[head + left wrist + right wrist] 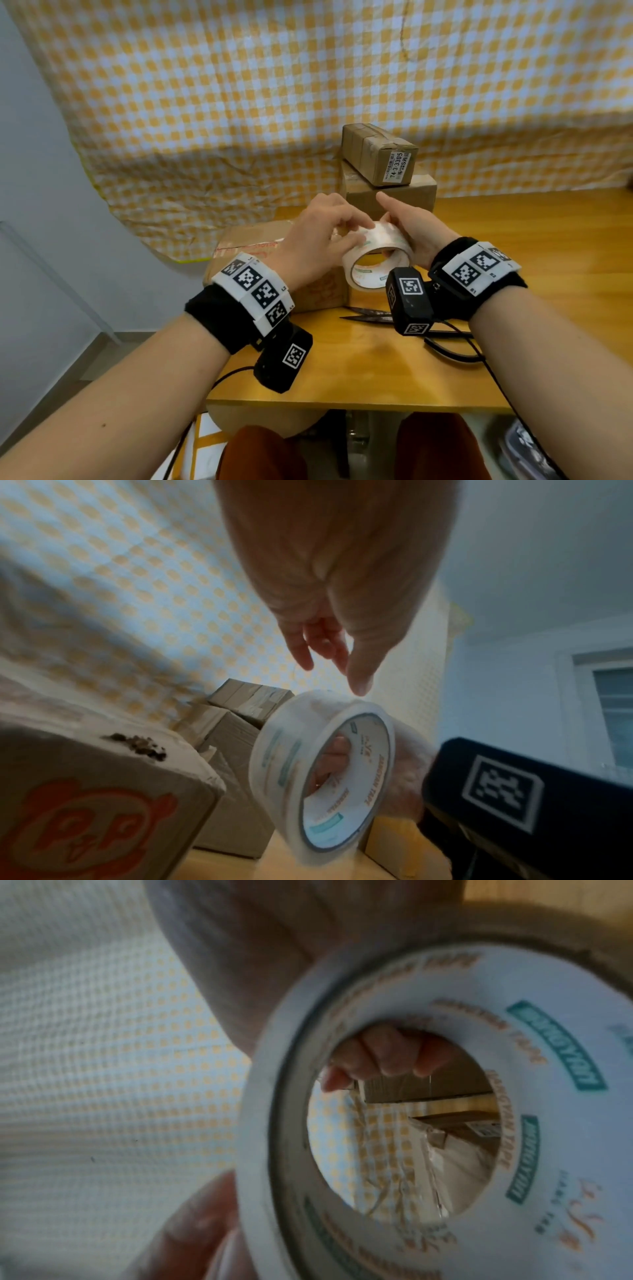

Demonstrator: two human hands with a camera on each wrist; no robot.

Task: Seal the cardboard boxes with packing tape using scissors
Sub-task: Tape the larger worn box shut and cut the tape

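The right hand (pixel 416 233) holds a roll of clear packing tape (pixel 376 255) above the wooden table (pixel 359 370); its fingers curl through the core, as the left wrist view shows, and the thumb lies along the outer winding. The left hand (pixel 317 240) rests its fingertips on the top of the roll, its grip loose and its fingers fairly straight; whether it pinches a tape end is hard to say, as the wrist views are blurred.

Just behind the roll sits a cardboard box with red print (pixel 260 257), tape along its top seam. Farther back, two more boxes are stacked: a plain cardboard box (pixel 404 195) below and a small labelled box (pixel 376 154) on top. Black scissors (pixel 371 315) lie on the table near the right wrist, apart from both hands. A yellow checked cloth (pixel 274 102) hangs behind.
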